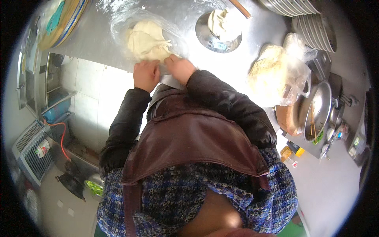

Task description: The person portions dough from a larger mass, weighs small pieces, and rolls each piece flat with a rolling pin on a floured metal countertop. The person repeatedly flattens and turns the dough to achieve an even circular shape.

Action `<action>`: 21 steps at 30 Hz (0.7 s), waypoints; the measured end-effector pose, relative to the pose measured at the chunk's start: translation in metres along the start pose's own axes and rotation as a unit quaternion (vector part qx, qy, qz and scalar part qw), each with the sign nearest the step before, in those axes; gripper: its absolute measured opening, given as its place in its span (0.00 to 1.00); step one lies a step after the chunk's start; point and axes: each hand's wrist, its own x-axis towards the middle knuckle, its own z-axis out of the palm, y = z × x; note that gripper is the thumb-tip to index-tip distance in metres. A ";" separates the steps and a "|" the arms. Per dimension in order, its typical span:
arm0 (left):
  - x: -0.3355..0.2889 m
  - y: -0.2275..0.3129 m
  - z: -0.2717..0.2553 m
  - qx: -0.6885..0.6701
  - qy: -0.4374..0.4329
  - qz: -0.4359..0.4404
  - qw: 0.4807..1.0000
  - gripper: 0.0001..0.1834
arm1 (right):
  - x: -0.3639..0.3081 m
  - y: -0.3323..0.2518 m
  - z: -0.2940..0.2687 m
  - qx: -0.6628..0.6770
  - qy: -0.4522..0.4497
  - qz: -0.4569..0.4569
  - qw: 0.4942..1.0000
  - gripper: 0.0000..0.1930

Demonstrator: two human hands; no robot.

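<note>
Fingers [172, 59] curled at clear plastic [180, 41], whether pinching cannot tell; pale dough [144, 36] inside. Steel bowl [322, 100], right: thin sticks [312, 118].

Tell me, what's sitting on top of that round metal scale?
A pale, dough-like lump sits on the scale, leaving the display uncovered. The surface directly beneath the lump is hidden.

One bare left hand [147, 75] and one bare right hand [180, 69], two in all; one soft mass of pale cream dough [148, 39] in one crumpled clear plastic bag [175, 34], and a second, whiter dough lump [220, 24] on one round silver scale [203, 34]; one brown wooden stick [241, 8]; two stacks of round pale dishes [314, 33], too overlapped to count singly; one wide steel bowl [321, 104]; one orange hose [64, 138].
</note>
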 end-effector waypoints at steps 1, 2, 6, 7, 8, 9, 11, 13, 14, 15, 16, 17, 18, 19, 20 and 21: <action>-0.008 0.002 0.002 0.014 -0.031 -0.004 0.999 0.09 | -0.002 0.000 -0.003 0.022 0.047 -0.018 0.998 0.12; -0.014 0.005 0.004 0.058 -0.048 0.024 0.997 0.06 | -0.001 -0.001 -0.006 0.034 0.093 -0.037 0.994 0.12; -0.034 0.019 0.015 0.019 -0.116 0.086 0.989 0.06 | 0.017 -0.010 -0.005 -0.016 0.245 -0.141 0.959 0.13; -0.036 0.023 0.018 0.002 -0.130 0.060 0.990 0.07 | 0.023 -0.010 -0.002 -0.039 0.290 -0.177 0.940 0.13; -0.038 0.027 0.019 -0.020 -0.129 0.039 0.991 0.08 | 0.026 -0.008 0.002 -0.052 0.265 -0.143 0.952 0.14; -0.038 0.030 0.020 -0.045 -0.153 0.015 0.987 0.09 | 0.029 -0.004 0.007 -0.054 0.248 -0.122 0.960 0.15; -0.035 0.032 0.019 -0.064 -0.052 -0.010 0.997 0.05 | 0.028 0.009 0.013 -0.067 0.216 -0.080 0.971 0.16; -0.026 0.029 0.018 -0.069 0.008 -0.081 0.994 0.04 | 0.023 0.025 0.016 -0.047 0.173 -0.064 0.982 0.19; -0.018 0.026 0.018 -0.069 0.030 -0.075 0.994 0.12 | 0.022 0.032 0.015 -0.033 0.145 -0.052 0.988 0.21; -0.011 0.022 0.018 -0.066 0.070 -0.025 0.995 0.16 | 0.019 0.039 0.013 -0.014 0.151 -0.066 0.986 0.24; -0.004 0.017 0.019 -0.058 0.108 0.007 0.992 0.20 | 0.018 0.043 0.010 -0.018 0.155 -0.094 0.983 0.26; 0.002 0.013 0.021 -0.074 0.102 0.001 0.992 0.22 | 0.018 0.046 0.008 -0.014 0.161 -0.109 0.981 0.28; 0.007 0.010 0.022 -0.090 0.093 -0.012 0.992 0.24 | 0.018 0.048 0.004 0.024 0.146 -0.087 0.985 0.26; 0.011 0.006 0.024 -0.107 0.085 -0.024 0.990 0.26 | 0.020 0.049 0.002 0.066 0.140 -0.086 0.984 0.25; 0.012 0.004 0.025 -0.148 0.072 -0.060 0.985 0.27 | 0.021 0.049 -0.001 0.130 0.139 -0.073 0.979 0.22; 0.014 0.002 0.027 -0.193 0.057 -0.094 0.975 0.28 | 0.023 0.048 -0.003 0.191 0.144 -0.043 0.970 0.20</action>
